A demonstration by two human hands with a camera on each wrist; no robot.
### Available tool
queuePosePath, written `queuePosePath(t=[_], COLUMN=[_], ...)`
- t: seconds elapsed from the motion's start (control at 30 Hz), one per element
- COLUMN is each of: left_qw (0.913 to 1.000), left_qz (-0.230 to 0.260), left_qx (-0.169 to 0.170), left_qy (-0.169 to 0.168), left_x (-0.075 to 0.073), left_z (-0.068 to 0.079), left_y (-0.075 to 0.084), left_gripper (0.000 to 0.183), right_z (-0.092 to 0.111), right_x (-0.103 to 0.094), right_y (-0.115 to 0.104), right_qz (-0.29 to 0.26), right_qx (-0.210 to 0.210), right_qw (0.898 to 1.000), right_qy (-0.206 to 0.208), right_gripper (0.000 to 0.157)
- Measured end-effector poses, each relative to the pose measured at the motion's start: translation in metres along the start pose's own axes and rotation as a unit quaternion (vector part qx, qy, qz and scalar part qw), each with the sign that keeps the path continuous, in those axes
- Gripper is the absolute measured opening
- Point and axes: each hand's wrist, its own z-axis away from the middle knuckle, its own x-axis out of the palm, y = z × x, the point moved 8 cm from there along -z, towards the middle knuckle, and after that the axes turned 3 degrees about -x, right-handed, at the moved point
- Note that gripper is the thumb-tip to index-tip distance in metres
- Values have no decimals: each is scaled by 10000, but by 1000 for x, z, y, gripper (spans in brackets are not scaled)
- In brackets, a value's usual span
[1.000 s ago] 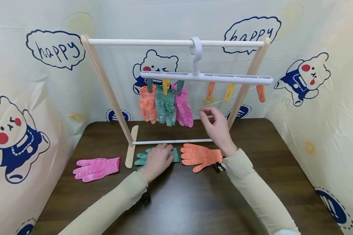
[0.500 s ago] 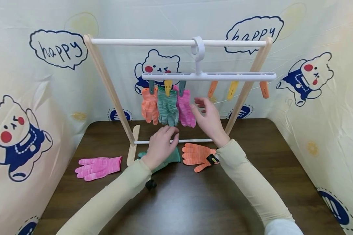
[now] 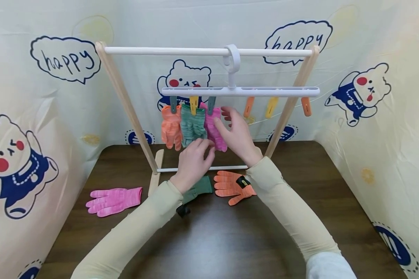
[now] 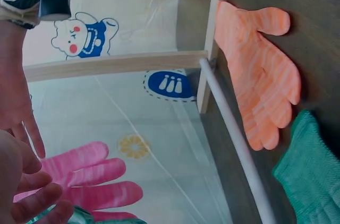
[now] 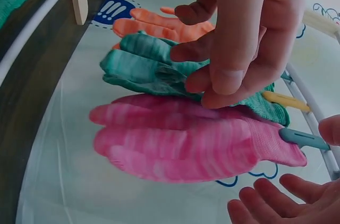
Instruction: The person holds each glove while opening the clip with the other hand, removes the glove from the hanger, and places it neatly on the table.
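Soft, bright light leaves pale glare on the tabletop (image 3: 213,248); wrist views look dimmer.

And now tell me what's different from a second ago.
The left hand has risen from over the green table glove to near the lower end of the hanging green glove. The right hand has moved up and left, near the hanging pink glove. Neither visibly grips anything. The pink table glove and orange table glove lie as before.

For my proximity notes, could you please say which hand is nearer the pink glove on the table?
Left: the left hand is to the right of the tabletop pink glove, near the hanging green glove; the right hand is farther right, beside the hanging pink glove.
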Motion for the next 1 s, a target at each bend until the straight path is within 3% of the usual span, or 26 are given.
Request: queuePosePath(t=[0.43, 1.0], left_qw=[9999, 9997], left_qz=[113, 204], left_qx=[-18, -94], left_qy=[85, 58], left_x=[-2, -2], left_z=[-12, -22], left_y=[6, 9], left_gripper=[13, 13], right_z=[-30, -38], right_x=[-3, 0], right_y=[-8, -9], right_qz=[-240, -608], right_qx=[131, 283], right_qw=[9993, 9974], right_qy=[248, 255], right_gripper=[46, 37])
